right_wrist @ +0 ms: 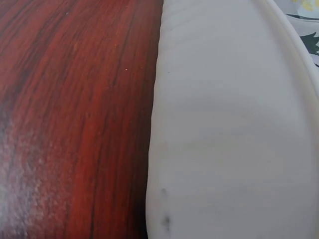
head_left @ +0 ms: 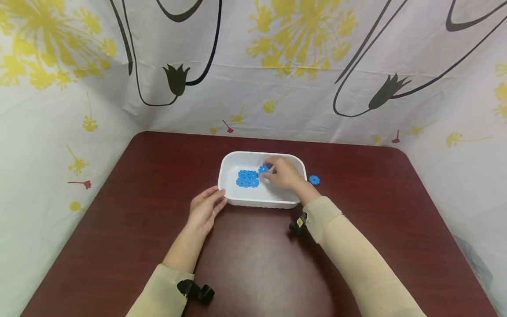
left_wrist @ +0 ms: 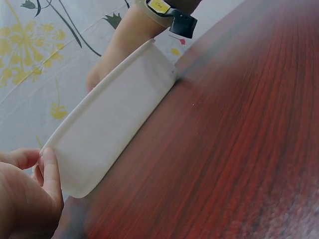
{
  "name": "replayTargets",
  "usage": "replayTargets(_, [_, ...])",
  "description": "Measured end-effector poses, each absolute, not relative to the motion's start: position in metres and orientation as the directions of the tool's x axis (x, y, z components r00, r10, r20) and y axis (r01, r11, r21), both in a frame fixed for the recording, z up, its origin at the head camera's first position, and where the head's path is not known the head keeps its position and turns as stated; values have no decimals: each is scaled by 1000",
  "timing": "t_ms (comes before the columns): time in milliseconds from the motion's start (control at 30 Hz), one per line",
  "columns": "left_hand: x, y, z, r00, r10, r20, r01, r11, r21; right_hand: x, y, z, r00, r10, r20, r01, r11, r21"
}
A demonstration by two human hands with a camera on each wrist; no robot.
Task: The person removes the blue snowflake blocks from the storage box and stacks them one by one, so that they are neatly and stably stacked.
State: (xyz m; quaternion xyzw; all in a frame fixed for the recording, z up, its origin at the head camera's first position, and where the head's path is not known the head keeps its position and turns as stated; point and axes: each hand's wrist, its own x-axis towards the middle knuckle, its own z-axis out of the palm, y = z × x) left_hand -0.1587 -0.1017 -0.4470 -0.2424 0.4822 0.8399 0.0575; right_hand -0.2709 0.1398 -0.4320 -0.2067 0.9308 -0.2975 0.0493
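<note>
A white plastic tray (head_left: 237, 201) sits on the table, with several small blue notched discs (head_left: 247, 178) laid side by side on its floor. At its near left corner my left hand (head_left: 203, 209) grips the rim; in the left wrist view, the thumb and fingers of that hand (left_wrist: 30, 191) pinch the edge of the tray (left_wrist: 104, 124). Inside the tray, my right hand (head_left: 283, 171) pinches another blue notched disc (head_left: 263, 168) at the right end of the group. The right wrist view shows only the tray's outer wall (right_wrist: 229, 124), with the hand hidden.
One more blue disc (head_left: 314, 179) lies on the dark red wooden table (head_left: 356, 185) just right of the tray. A white cloth with printed flowers (head_left: 237, 88) hangs behind the table and along both sides.
</note>
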Motion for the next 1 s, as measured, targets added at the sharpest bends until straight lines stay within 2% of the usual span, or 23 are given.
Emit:
replayTargets(500, [-158, -102, -447, -880, -132, -456, -325, -532, 782, -264, 149, -421, -890, -432, 144, -426, 676, -602])
replayTargets(1000, [-158, -101, -447, -879, -134, -457, -324, -535, 780, -261, 172, -413, -889, -369, 272, -456, 655, -603])
